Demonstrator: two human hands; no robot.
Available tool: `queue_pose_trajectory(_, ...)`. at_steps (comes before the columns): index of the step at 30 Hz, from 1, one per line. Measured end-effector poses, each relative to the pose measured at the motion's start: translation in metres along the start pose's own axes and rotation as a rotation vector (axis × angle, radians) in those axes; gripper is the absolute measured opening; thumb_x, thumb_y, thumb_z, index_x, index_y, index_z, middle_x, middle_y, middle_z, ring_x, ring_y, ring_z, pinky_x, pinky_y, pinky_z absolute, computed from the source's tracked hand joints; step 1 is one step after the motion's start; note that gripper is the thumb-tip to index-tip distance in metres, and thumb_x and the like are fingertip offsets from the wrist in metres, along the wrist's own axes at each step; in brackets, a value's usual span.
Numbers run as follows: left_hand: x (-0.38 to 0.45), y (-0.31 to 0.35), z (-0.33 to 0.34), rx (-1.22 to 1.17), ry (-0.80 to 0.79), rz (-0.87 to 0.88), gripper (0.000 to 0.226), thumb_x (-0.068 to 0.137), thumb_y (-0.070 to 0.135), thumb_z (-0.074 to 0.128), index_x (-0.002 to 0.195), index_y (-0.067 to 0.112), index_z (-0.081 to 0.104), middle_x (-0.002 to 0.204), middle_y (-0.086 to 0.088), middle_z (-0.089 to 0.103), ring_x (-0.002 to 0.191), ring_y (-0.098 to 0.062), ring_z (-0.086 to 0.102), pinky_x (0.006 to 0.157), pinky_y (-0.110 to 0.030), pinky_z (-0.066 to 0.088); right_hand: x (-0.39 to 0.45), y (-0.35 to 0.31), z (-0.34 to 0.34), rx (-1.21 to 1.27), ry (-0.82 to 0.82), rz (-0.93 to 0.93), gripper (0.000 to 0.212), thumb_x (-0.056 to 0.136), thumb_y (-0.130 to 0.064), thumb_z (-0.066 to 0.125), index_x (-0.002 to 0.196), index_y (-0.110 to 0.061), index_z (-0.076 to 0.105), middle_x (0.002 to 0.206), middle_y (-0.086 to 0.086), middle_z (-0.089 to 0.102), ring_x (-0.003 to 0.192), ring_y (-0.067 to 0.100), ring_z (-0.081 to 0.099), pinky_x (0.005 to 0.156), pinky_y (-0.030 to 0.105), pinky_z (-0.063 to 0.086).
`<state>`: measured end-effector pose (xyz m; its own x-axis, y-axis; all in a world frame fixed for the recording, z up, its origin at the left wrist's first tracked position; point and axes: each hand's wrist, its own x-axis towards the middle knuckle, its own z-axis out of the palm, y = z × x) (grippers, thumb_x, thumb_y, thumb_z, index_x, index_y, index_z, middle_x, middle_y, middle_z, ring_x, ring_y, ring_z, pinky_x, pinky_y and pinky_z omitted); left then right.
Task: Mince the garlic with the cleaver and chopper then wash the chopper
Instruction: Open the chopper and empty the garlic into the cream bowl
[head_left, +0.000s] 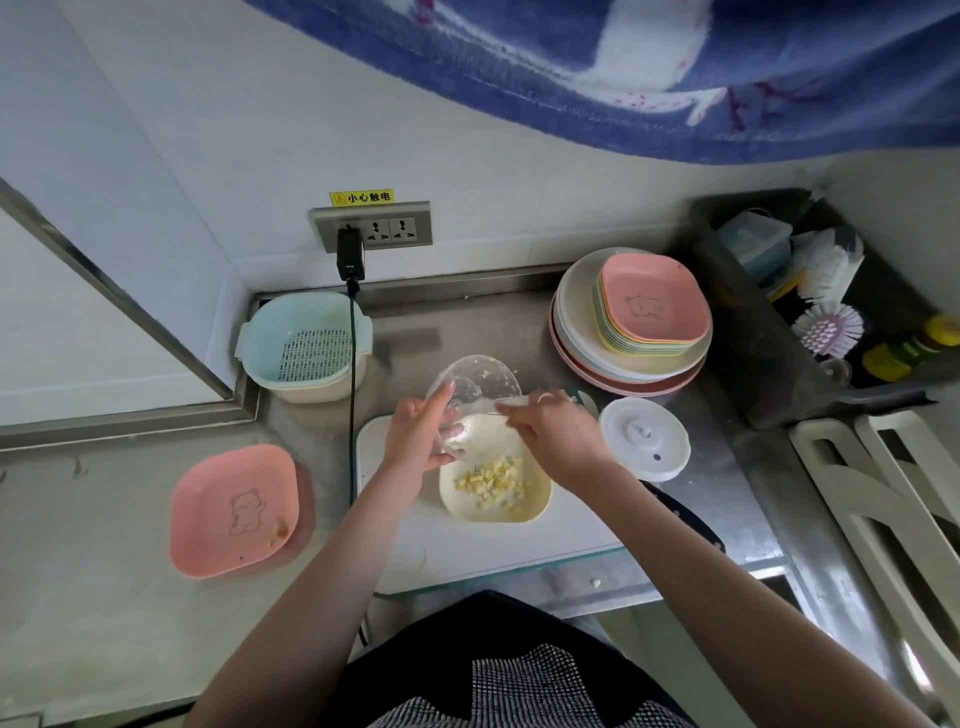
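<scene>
Your left hand (415, 441) grips the clear chopper bowl (475, 395) by its rim, fingers curled round the near edge, and holds it tipped over the cream dish (535, 501). Your right hand (558, 436) reaches into the bowl's mouth, its fingers pinched on something thin and pale at the rim; what it is, you cannot tell from this view. Minced garlic (496, 483) lies in a loose heap in the cream dish, directly below the tilted bowl, and a few bits cling to the bowl's inner wall.

The dish sits on a white cutting board (467, 551) that lies on the steel surface (727, 493). Just right of your right hand lies the chopper's white round lid (644, 439), flat on the surface. A dark blade-like shape (685, 519) shows past your right forearm at the board's right edge; it may be the cleaver.

Left of the board, well apart, is a pink square dish (234, 512) with a bear drawing. Behind it stands a blue strainer basket (306, 345), with a black cable (353, 395) running down from the wall socket (371, 226). At the back right is a stack of plates (631, 332) topped by pink dishes, and further right a dark tray (753, 364) holding brushes.
</scene>
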<state>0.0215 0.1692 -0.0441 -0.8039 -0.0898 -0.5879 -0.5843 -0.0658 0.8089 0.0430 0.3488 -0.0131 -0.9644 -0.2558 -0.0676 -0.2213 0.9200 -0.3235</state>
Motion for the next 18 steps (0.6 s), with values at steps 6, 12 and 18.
queue_pose_trajectory(6,-0.003,0.007,-0.002,0.008,0.003,-0.110,0.049,0.081,0.060,0.064,0.103,0.016,0.059,0.095,-0.005,0.072,0.081,-0.023,0.073,0.064,-0.043,0.059,0.013,0.004,-0.021,0.034,0.197,-0.067,0.028,0.093,-0.018,0.057,0.119,-0.027,0.067,0.074,0.008,0.047,0.088,0.036,0.056,0.061,0.032,0.035)
queue_pose_trajectory(12,-0.005,0.013,-0.003,0.095,0.037,-0.072,0.056,0.077,0.063,0.065,0.103,0.013,0.061,0.094,-0.006,0.071,0.079,-0.024,0.072,0.065,-0.050,0.060,0.011,0.011,-0.019,-0.171,-0.158,-0.009,0.036,0.100,-0.025,0.044,0.131,-0.040,0.053,0.110,0.005,0.058,0.112,0.025,0.051,0.079,0.032,0.038)
queue_pose_trajectory(18,-0.008,0.014,0.000,0.127,0.055,-0.043,0.059,0.075,0.065,0.066,0.106,0.015,0.060,0.095,-0.005,0.071,0.078,-0.022,0.072,0.063,-0.048,0.060,0.013,0.006,-0.020,-0.088,-0.032,-0.001,0.035,0.099,-0.025,0.044,0.131,-0.036,0.055,0.112,0.010,0.061,0.110,0.029,0.052,0.077,0.033,0.041)
